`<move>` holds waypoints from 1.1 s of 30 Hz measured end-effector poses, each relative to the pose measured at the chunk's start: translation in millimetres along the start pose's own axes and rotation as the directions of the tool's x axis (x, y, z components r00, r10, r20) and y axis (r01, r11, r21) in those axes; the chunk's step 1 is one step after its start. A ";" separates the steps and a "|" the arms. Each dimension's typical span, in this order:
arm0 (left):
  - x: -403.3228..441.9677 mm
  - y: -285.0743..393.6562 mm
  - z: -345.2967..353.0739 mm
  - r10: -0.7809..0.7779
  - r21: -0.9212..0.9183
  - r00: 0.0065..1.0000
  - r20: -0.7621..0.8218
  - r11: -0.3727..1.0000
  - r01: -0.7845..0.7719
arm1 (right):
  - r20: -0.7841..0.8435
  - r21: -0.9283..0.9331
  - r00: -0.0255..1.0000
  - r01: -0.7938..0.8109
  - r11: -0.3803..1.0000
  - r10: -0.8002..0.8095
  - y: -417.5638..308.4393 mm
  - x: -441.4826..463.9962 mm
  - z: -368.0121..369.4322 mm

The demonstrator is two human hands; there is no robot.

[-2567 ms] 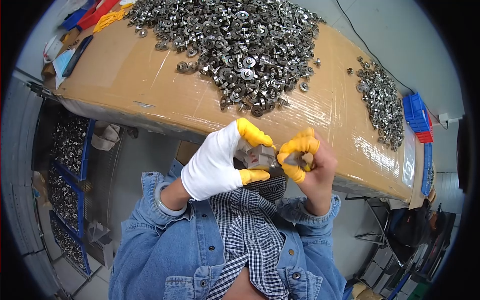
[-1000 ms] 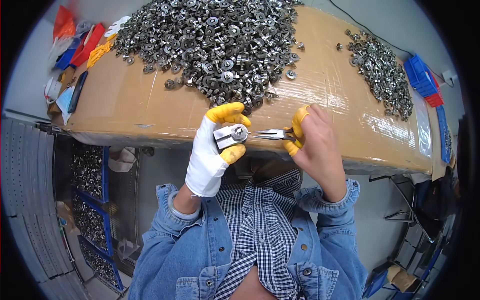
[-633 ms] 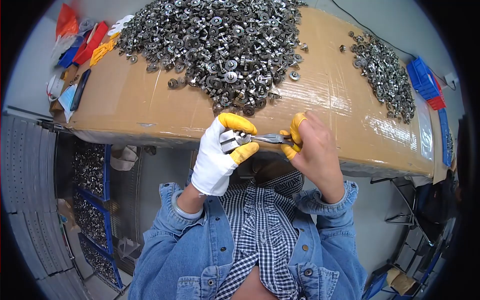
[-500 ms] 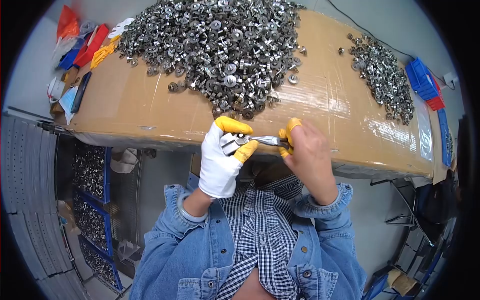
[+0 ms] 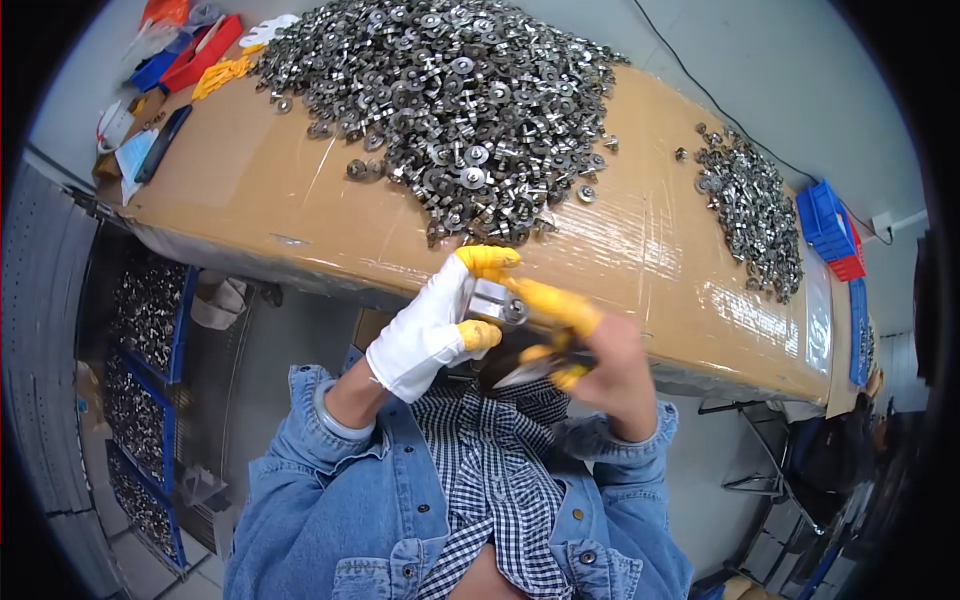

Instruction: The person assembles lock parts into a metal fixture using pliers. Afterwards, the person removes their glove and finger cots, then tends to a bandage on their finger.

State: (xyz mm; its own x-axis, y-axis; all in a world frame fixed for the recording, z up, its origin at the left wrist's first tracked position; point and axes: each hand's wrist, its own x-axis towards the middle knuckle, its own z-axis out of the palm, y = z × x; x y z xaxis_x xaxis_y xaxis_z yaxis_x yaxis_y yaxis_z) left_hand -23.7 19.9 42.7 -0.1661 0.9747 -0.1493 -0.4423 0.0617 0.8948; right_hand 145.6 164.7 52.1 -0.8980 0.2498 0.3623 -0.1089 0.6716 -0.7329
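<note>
Left hand (image 5: 425, 335), white-gloved and yellow-tipped; right hand (image 5: 600, 365), yellow-sheathed, blurring! Right fingers grip smeared grey metal pliers (image 5: 524, 373) at the block's five o'clock; left fingers clamp that silvery metal block (image 5: 492, 303), two o'clock from the palm.

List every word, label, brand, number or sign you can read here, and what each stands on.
None can be read.
Metal block in the left hand: no legible marking.
Pliers in the right hand: too blurred to tell.
Large pile of metal parts: pieces too small to tell.
</note>
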 end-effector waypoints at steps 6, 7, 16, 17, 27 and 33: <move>3.3 -15.0 4.8 0.110 -0.085 0.993 -0.047 0.990 -0.113 | -0.150 -0.068 0.983 -0.113 0.991 0.102 -9.8 -2.4 0.0; 4.2 -16.2 4.7 0.144 -0.107 0.987 -0.065 0.983 -0.151 | -0.131 -0.080 0.990 -0.061 0.995 0.050 -13.1 -1.4 1.8; -1.0 -8.1 8.2 0.110 -0.184 0.988 -0.111 0.974 -0.129 | -0.242 -0.142 0.970 -0.064 0.988 0.028 -25.9 -5.6 -1.7; -2.2 -6.9 8.2 0.099 -0.185 0.991 -0.095 0.976 -0.115 | -0.263 -0.170 0.965 -0.061 0.984 0.014 -27.5 -6.1 -1.9; -6.3 -4.3 11.8 0.075 -0.147 0.995 -0.063 0.986 -0.084 | -0.147 0.195 0.987 -0.037 0.980 0.067 1.3 22.8 -7.1; -7.5 -6.3 8.9 0.101 -0.048 0.990 -0.095 0.993 -0.106 | -0.056 0.292 0.990 -0.110 0.950 0.132 10.1 21.2 -3.1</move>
State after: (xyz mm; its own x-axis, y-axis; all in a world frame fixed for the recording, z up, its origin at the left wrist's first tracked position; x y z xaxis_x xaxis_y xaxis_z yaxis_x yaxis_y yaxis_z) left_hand -11.9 14.1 41.9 -0.2929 0.9512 -0.0973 -0.4641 -0.0524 0.8842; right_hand 126.8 179.0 54.2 -0.8794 0.3746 0.2938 -0.1289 0.4068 -0.9044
